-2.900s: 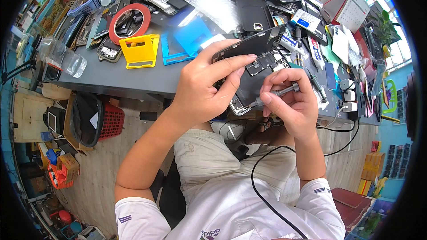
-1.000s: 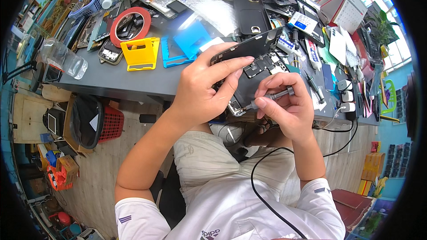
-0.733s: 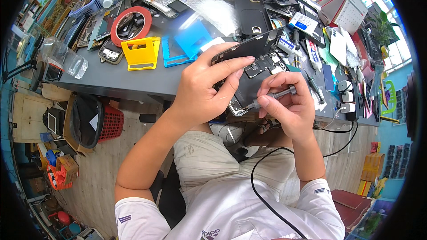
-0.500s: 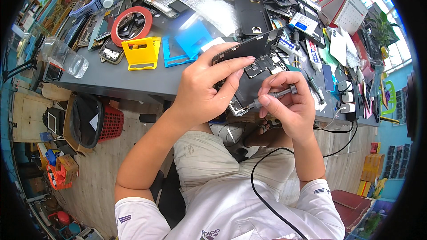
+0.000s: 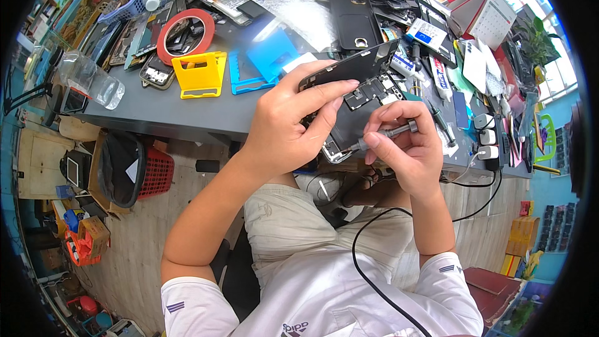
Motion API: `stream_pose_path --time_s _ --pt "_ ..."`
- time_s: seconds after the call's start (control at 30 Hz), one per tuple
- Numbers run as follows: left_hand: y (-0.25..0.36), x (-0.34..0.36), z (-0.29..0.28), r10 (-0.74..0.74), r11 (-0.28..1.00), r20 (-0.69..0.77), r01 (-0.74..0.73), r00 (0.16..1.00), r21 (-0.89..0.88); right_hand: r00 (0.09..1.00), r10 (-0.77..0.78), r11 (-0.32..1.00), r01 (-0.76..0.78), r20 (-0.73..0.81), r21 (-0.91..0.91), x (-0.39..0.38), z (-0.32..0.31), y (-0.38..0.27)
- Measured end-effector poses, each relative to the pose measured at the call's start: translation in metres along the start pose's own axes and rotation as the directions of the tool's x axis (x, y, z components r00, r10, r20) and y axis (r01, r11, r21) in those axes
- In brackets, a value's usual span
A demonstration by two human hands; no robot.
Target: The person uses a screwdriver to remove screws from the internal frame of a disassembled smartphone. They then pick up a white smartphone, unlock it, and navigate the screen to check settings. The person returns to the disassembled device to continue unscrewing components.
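Observation:
My left hand (image 5: 288,126) grips an opened black phone (image 5: 358,97) by its left edge and holds it tilted above the front edge of the grey workbench (image 5: 162,112). The phone's circuit boards face me. My right hand (image 5: 407,151) is shut on a small metal screwdriver (image 5: 384,135). The screwdriver's tip points left and touches the lower end of the phone's inside.
On the bench lie a yellow phone stand (image 5: 197,73), a blue phone stand (image 5: 265,59), a red tape roll (image 5: 185,34), a black phone back cover (image 5: 354,15) and several loose parts and tools. A red basket (image 5: 156,171) stands on the floor to the left. A black cable (image 5: 368,268) runs over my lap.
Both hands have stayed in nearly the same place. The right hand has shifted only slightly with the screwdriver at the phone's lower end.

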State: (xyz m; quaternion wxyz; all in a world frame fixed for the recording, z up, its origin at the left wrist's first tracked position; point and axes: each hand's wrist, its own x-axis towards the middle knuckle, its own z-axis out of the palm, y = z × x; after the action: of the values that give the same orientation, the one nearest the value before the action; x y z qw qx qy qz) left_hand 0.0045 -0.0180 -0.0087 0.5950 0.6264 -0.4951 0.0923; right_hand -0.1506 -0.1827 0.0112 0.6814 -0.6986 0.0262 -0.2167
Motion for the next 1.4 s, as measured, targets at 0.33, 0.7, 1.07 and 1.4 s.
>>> stream_pose_path --time_s 0.33,0.7,1.07,1.4 --pt "0.0008 0.0002 -0.0007 -0.001 1.0 0.003 0.001 1.0 0.011 1.0 -0.002 1.0 0.002 -0.022 0.008 -0.0001 0.0002 -0.0009" --pt "-0.0012 -0.0004 0.0001 0.001 1.0 0.009 -0.001 1.0 0.012 1.0 0.014 1.0 -0.014 -0.013 -0.016 -0.0014 0.0018 -0.0026" --pt "-0.0011 -0.0008 0.0005 0.0 1.0 0.006 0.0 1.0 0.017 1.0 -0.01 1.0 0.011 -0.021 0.015 -0.001 0.0011 0.0013" --pt "-0.0007 0.0003 -0.0008 0.012 1.0 0.009 -0.012 1.0 0.016 0.998 -0.024 0.999 0.026 -0.058 0.038 0.0008 0.0014 0.0015"
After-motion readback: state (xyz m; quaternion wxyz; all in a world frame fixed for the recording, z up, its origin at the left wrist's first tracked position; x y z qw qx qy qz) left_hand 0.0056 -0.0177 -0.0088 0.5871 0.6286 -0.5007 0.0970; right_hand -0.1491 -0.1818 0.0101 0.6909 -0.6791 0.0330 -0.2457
